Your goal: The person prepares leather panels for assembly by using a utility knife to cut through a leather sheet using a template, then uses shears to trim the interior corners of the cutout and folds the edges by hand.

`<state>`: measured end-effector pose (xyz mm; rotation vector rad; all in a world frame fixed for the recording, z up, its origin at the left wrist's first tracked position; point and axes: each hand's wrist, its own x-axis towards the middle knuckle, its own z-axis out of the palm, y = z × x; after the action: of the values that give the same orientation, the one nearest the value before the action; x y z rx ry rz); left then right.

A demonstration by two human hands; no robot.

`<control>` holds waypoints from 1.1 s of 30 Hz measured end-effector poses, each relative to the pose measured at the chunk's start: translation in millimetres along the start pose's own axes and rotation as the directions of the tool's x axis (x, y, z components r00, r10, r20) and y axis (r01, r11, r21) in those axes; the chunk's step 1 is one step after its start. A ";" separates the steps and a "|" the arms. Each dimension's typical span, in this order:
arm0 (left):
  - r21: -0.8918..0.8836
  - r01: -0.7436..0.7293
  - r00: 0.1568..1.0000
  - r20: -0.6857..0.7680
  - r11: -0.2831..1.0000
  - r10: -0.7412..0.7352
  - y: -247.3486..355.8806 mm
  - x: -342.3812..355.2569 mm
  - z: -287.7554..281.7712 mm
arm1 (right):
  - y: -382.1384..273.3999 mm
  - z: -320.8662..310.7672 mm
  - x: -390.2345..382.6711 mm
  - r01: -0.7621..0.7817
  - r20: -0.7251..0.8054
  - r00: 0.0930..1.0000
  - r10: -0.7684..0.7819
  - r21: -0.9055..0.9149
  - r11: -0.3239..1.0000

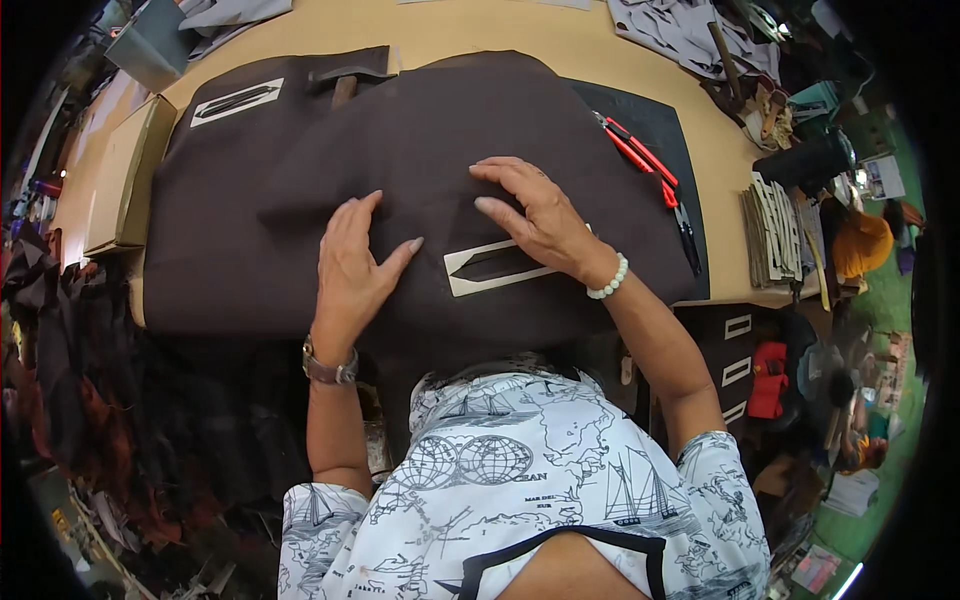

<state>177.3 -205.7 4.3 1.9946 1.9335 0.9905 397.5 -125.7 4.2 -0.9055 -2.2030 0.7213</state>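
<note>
A large dark brown cloth [420, 140] covers most of the table in front of me, with a raised fold between my hands. My left hand [355, 262] is on or just above it, thumb spread from the fingers, holding nothing. My right hand [540, 218] hovers low over the cloth with fingers and thumb apart, nothing between them. Beneath the right wrist, a cream rectangular frame [468, 278] with a dark pointed slit lies on the cloth, partly hidden. A similar cream-edged frame [237, 102] lies at the far left.
At the far edge, a hammer [345, 88] is partly covered by cloth. Red-handled pliers [640, 150] and a black-handled tool [687, 240] lie right, by a dark mat [655, 118]. A cardboard box [130, 180] stands left; stacked cut pieces [772, 232] sit at the right edge.
</note>
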 end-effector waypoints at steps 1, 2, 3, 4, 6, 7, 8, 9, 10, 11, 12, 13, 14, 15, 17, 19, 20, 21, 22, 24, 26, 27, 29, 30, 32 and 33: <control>0.003 -0.001 1.000 -0.005 1.000 0.001 -1.5 3.1 -2.2 | 3.9 4.1 1.2 -0.012 -0.045 0.999 0.014 0.039 0.999; -0.066 0.035 0.996 0.080 0.997 -0.030 -1.6 6.1 -5.0 | 4.3 4.3 0.8 -0.006 -0.046 0.999 0.007 0.040 0.999; -0.131 0.077 0.985 0.166 0.988 -0.054 -0.7 8.9 -8.1 | 3.0 4.1 -1.0 -0.022 -0.062 0.998 0.026 0.058 0.998; -0.126 0.077 0.985 0.164 0.989 -0.056 0.3 11.2 -12.1 | 3.7 6.2 -2.5 -0.041 -0.077 0.996 0.047 0.081 0.996; 0.019 0.188 0.932 0.311 0.982 -0.185 3.5 14.7 -22.2 | 6.3 8.3 -3.0 -0.009 -0.078 0.997 0.013 0.063 0.998; 0.027 0.184 0.935 0.305 0.983 -0.184 3.2 15.1 -28.2 | 3.5 8.2 -1.2 0.047 -0.109 0.993 -0.046 0.003 0.999; -0.051 0.054 0.979 0.202 0.997 -0.043 2.1 13.3 -35.3 | -0.5 7.7 1.8 0.101 -0.135 0.985 -0.108 -0.058 0.993; -0.111 -0.084 0.992 0.085 0.990 0.094 1.2 10.8 -44.1 | -6.6 3.9 6.5 0.114 -0.138 0.983 -0.120 -0.051 0.992; -0.137 -0.076 0.997 -0.024 0.988 0.073 3.1 8.7 -57.6 | -15.2 -1.7 14.1 0.095 -0.018 0.995 -0.097 -0.079 0.992; -0.164 -0.068 0.990 -0.131 0.984 0.046 6.1 5.3 -73.0 | -25.0 -6.8 20.8 0.080 0.106 0.992 -0.069 -0.109 0.991; -0.081 -0.063 0.972 -0.231 0.995 0.043 -2.4 -0.5 -91.1 | -38.8 -8.4 30.2 0.099 0.113 0.990 -0.088 -0.092 0.991; -0.084 -0.004 0.950 -0.311 0.996 -0.022 -11.1 -11.7 -112.4 | -58.5 -7.0 44.0 0.094 0.274 0.959 -0.074 -0.059 0.994; -0.087 0.047 0.923 -0.376 0.995 -0.076 -21.9 -25.5 -132.3 | -74.0 -2.3 56.4 0.087 0.425 0.903 -0.061 -0.042 0.995; -0.073 0.168 0.877 -0.444 0.983 -0.182 -30.7 -39.0 -143.9 | -86.6 7.5 60.6 0.152 0.459 0.882 -0.111 -0.054 0.987; -0.092 0.364 0.807 -0.465 0.927 -0.363 -56.9 -77.0 -170.7 | -115.4 33.9 59.2 0.276 0.544 0.804 -0.242 0.020 0.961; -0.175 0.530 0.746 -0.371 0.830 -0.554 -104.8 -139.6 -186.3 | -134.4 78.4 44.0 0.302 0.717 0.635 -0.287 0.111 0.947; -0.021 0.607 0.736 -0.363 0.795 -0.572 -112.8 -166.4 -184.7 | -137.0 109.3 28.7 0.227 0.828 0.495 -0.265 0.172 0.959; -0.046 0.679 0.687 -0.312 0.733 -0.656 -129.3 -205.0 -188.2 | -144.2 138.1 8.0 0.217 0.901 0.336 -0.274 0.208 0.954; -0.013 0.725 0.644 -0.343 0.689 -0.684 -134.0 -234.4 -189.3 | -155.3 156.5 -14.8 0.248 0.931 0.213 -0.296 0.241 0.938; 0.029 0.852 0.484 -0.424 0.523 -0.766 -119.8 -246.9 -203.3 | -183.7 166.1 -39.5 0.118 0.871 -0.004 -0.491 0.488 0.865; 0.052 0.760 0.584 -0.492 0.648 -0.646 -108.3 -235.4 -236.1 | -210.9 168.3 -38.4 -0.122 0.763 -0.030 -0.645 0.638 0.760; 0.096 0.741 0.581 -0.588 0.665 -0.562 -104.2 -217.1 -251.6 | -221.3 163.5 -25.6 -0.177 0.731 0.017 -0.682 0.674 0.718; 0.161 0.718 0.526 -0.763 0.677 -0.377 -87.3 -186.5 -293.3 | -240.1 131.7 18.6 -0.259 0.685 0.078 -0.724 0.715 0.649; 0.181 0.685 0.513 -0.807 0.705 -0.292 -78.9 -165.8 -310.3 | -245.2 108.0 43.9 -0.294 0.674 0.099 -0.732 0.723 0.625; 0.144 0.552 0.509 -0.839 0.821 -0.195 -93.7 -111.5 -329.2 | -231.1 78.7 87.3 -0.233 0.649 0.279 -0.707 0.761 0.606; 0.153 0.498 0.516 -0.844 0.853 -0.150 -83.2 -90.8 -346.4 | -226.8 66.3 103.4 -0.085 0.586 0.358 -0.727 0.796 0.599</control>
<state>-83.0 -386.9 190.3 1.2123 3.0534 1.7216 200.5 -202.3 152.2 0.6423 -2.3573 2.0056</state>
